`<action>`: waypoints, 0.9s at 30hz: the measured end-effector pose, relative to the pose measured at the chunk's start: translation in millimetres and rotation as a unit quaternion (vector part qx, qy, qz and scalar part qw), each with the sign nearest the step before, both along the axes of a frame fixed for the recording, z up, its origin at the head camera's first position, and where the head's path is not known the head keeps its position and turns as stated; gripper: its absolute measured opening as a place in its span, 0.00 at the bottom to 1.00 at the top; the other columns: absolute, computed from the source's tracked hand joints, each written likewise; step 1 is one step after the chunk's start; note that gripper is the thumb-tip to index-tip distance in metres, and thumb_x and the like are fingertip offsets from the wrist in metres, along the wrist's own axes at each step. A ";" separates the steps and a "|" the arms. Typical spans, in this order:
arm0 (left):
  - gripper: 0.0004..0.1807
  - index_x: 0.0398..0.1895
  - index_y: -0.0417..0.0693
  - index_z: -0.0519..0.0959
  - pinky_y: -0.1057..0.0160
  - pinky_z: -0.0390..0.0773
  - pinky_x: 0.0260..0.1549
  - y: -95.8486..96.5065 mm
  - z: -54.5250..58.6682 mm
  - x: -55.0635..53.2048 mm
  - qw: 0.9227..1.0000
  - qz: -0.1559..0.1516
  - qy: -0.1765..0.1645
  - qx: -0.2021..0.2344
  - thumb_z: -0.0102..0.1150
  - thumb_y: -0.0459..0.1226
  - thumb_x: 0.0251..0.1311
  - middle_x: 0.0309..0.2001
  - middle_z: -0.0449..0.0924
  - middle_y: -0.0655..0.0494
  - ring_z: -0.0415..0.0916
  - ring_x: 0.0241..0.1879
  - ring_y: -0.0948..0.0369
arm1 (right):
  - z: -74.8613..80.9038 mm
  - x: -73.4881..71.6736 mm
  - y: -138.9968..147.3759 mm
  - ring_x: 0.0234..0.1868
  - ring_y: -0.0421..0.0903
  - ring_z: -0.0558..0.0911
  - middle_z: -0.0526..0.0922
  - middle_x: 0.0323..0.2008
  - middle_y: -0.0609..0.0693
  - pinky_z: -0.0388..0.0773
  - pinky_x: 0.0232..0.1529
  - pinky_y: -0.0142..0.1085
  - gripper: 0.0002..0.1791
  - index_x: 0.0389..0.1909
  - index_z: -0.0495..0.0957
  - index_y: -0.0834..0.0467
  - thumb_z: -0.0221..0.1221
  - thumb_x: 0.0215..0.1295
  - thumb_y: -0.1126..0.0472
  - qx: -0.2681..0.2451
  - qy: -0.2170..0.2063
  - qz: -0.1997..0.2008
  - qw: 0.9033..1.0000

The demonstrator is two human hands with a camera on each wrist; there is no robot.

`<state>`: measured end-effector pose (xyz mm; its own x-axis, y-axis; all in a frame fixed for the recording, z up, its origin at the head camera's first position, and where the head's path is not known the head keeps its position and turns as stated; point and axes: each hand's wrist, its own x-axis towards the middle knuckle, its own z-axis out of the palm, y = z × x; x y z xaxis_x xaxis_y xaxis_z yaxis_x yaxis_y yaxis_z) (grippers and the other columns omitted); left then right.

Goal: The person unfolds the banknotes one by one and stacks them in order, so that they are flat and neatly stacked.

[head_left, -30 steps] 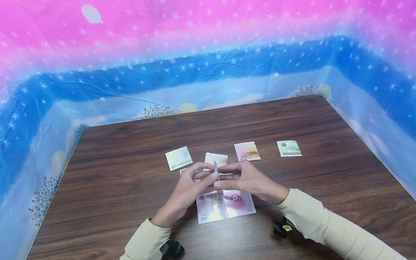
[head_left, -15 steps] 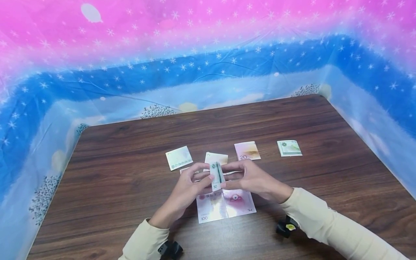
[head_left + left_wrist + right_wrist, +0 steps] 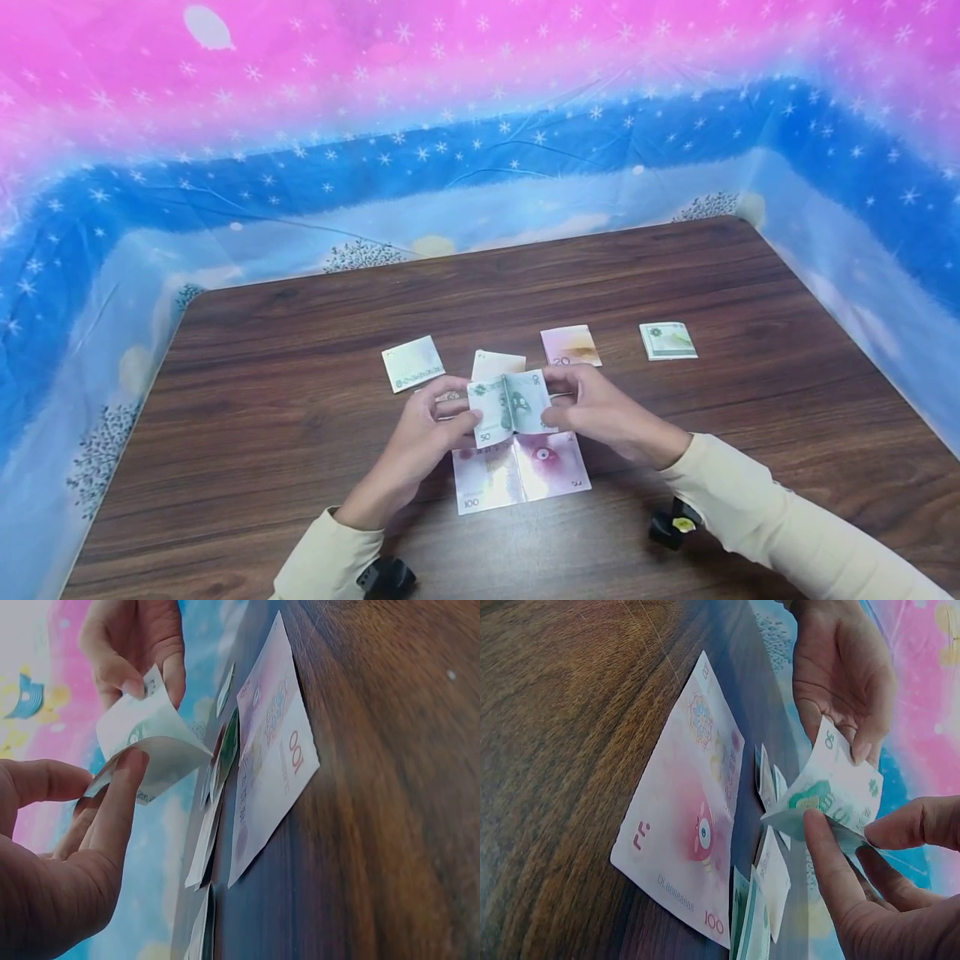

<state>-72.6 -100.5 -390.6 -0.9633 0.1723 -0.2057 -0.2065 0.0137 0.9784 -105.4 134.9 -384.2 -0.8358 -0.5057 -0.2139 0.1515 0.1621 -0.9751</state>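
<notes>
Between both hands a green 50 banknote point(image 3: 492, 410) is spread, a crease running down its middle. My left hand point(image 3: 429, 431) pinches its left edge between thumb and fingers; my right hand point(image 3: 600, 415) pinches the right edge. In the left wrist view the raised banknote point(image 3: 150, 735) bends along its fold, above the table. Beneath it a pink 100 banknote point(image 3: 517, 483) lies unfolded on the wood, its own centre crease showing. The held note covers that one's far edge in the head view. In the right wrist view the pink banknote point(image 3: 682, 825) lies face up.
Behind the hands lie a folded pale banknote point(image 3: 413, 365), another folded note point(image 3: 498, 365) partly hidden, a folded 20 banknote point(image 3: 572, 345) and a folded green banknote point(image 3: 668, 341). The brown wooden table point(image 3: 300, 433) is bounded by a pink and blue cloth point(image 3: 450, 158).
The 50 banknote, folded and edge-on a second ago, has been opened out. My right hand has moved right, away from the left, with its edge. The notes on the table stay put.
</notes>
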 end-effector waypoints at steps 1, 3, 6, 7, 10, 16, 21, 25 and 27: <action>0.19 0.56 0.32 0.72 0.56 0.83 0.33 -0.7 -0.1 -0.1 1.000 0.004 -0.003 0.001 0.58 0.24 0.61 0.48 0.84 0.35 0.86 0.32 0.51 | 0.2 -0.1 0.6 0.46 0.51 0.85 0.82 0.52 0.66 0.84 0.48 0.40 0.31 0.65 0.67 0.76 0.55 0.57 0.75 0.006 0.005 -0.006 1.000; 0.18 0.54 0.32 0.73 0.58 0.83 0.30 -1.9 -0.3 -0.2 1.000 0.012 -0.007 0.004 0.59 0.24 0.61 0.46 0.84 0.36 0.85 0.31 0.53 | -0.2 -0.7 1.6 0.45 0.48 0.85 0.82 0.51 0.65 0.84 0.46 0.38 0.29 0.63 0.69 0.76 0.56 0.58 0.74 0.013 0.008 -0.018 1.000; 0.15 0.50 0.32 0.73 0.59 0.84 0.29 -3.1 -0.5 -0.1 1.000 0.020 -0.007 0.007 0.61 0.24 0.61 0.43 0.85 0.38 0.85 0.31 0.55 | -0.6 -1.1 2.9 0.42 0.47 0.85 0.83 0.50 0.64 0.84 0.44 0.39 0.26 0.61 0.71 0.75 0.57 0.60 0.73 0.019 0.005 -0.031 0.999; 0.15 0.50 0.32 0.73 0.58 0.85 0.29 -3.4 -0.6 -0.2 1.000 0.023 -0.008 0.006 0.62 0.24 0.61 0.42 0.85 0.38 0.85 0.32 0.56 | -0.7 -1.2 3.4 0.42 0.47 0.85 0.83 0.49 0.64 0.84 0.44 0.40 0.26 0.61 0.71 0.75 0.57 0.61 0.72 0.019 0.003 -0.035 0.999; 0.16 0.50 0.33 0.72 0.55 0.86 0.31 -4.9 -1.1 -0.2 0.999 0.032 -0.010 0.001 0.63 0.25 0.61 0.42 0.85 0.39 0.85 0.33 0.55 | -1.3 -1.9 4.7 0.41 0.47 0.85 0.84 0.49 0.64 0.85 0.44 0.41 0.23 0.59 0.72 0.74 0.58 0.62 0.72 0.020 -0.004 -0.042 0.999; 0.20 0.55 0.32 0.73 0.52 0.87 0.35 -8.5 -3.1 -0.2 0.999 0.044 -0.009 -0.020 0.64 0.25 0.60 0.43 0.85 0.37 0.86 0.35 0.53 | -3.1 -3.7 7.1 0.40 0.47 0.86 0.84 0.48 0.65 0.86 0.43 0.40 0.22 0.58 0.71 0.76 0.59 0.62 0.74 0.016 -0.012 -0.051 0.998; 0.20 0.55 0.32 0.73 0.54 0.87 0.35 -10.4 -5.0 -0.5 0.999 0.044 -0.009 -0.031 0.64 0.24 0.60 0.42 0.86 0.37 0.86 0.35 0.54 | -4.5 -4.5 8.5 0.39 0.46 0.86 0.84 0.48 0.66 0.85 0.43 0.38 0.24 0.60 0.70 0.76 0.59 0.62 0.75 0.015 -0.017 -0.056 0.998; 0.20 0.56 0.32 0.73 0.55 0.87 0.33 -12.0 -6.8 -0.6 0.999 0.040 -0.007 -0.031 0.63 0.23 0.60 0.42 0.86 0.36 0.86 0.34 0.54 | -5.3 -4.9 9.8 0.40 0.46 0.86 0.84 0.49 0.67 0.85 0.44 0.38 0.25 0.61 0.69 0.76 0.59 0.62 0.74 0.017 -0.019 -0.058 0.998; 0.20 0.56 0.32 0.73 0.54 0.87 0.32 -13.0 -7.7 -0.5 0.999 0.038 -0.006 -0.033 0.62 0.23 0.60 0.41 0.86 0.36 0.86 0.34 0.53 | -5.8 -5.1 10.4 0.40 0.46 0.86 0.84 0.50 0.67 0.85 0.45 0.37 0.26 0.62 0.69 0.76 0.60 0.62 0.74 0.020 -0.020 -0.058 0.998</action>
